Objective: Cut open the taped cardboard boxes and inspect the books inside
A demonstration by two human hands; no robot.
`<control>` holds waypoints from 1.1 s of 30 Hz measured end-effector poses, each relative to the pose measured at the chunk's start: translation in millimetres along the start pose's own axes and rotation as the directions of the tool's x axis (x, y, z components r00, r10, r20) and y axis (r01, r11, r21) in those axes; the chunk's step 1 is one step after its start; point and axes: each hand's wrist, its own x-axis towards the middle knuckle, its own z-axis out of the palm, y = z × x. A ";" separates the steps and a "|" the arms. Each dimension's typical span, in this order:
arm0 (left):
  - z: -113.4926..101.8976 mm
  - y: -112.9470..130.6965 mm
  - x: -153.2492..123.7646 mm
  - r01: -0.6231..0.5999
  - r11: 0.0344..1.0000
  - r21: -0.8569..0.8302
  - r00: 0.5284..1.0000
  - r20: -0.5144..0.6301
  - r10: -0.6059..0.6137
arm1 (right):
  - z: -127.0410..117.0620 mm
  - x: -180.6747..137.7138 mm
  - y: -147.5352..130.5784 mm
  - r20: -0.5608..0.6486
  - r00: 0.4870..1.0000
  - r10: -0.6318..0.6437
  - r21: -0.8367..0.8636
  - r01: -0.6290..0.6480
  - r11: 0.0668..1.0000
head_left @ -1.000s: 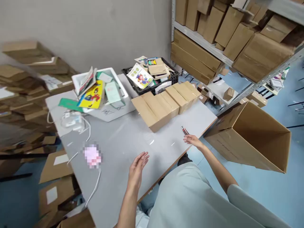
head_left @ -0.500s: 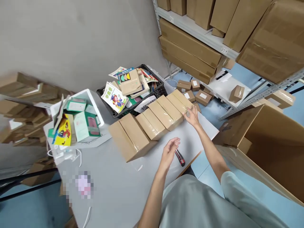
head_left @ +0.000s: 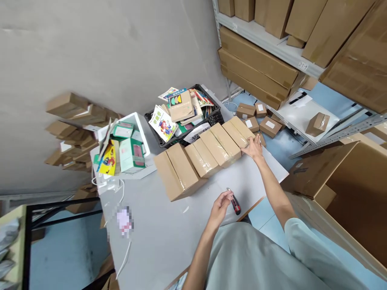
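Note:
A row of several taped cardboard boxes (head_left: 208, 157) stands on the grey table (head_left: 163, 237). My right hand (head_left: 254, 149) grips the near corner of the rightmost box (head_left: 237, 131), thumb on its front and fingers round its right end. The left-end box (head_left: 178, 171) is larger than the one beside it. My left hand (head_left: 222, 204) hovers in front of the row with loosely bent fingers and nothing visible in it. Just right of its fingertips lies a red and black utility knife (head_left: 236, 205); I cannot tell whether they touch.
Behind the row sits a black crate (head_left: 216, 117) of books. A white bin (head_left: 142, 129) with green-and-white packets and booklets is at left. Shelves (head_left: 272, 36) hold cartons at upper right. A large open carton (head_left: 338, 189) stands right. Small parcels (head_left: 269, 125) lie beyond the table.
My view has shifted left, so the scene sits further right. My right hand now wraps the rightmost box's corner more fully. My left hand has drawn slightly back towards my body.

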 end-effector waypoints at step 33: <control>-181.7 -114.1 -172.6 -0.186 0.939 -0.289 0.981 -0.008 0.192 | -13.9 -318.3 3.5 -0.315 0.794 0.520 -0.191 -0.590 0.785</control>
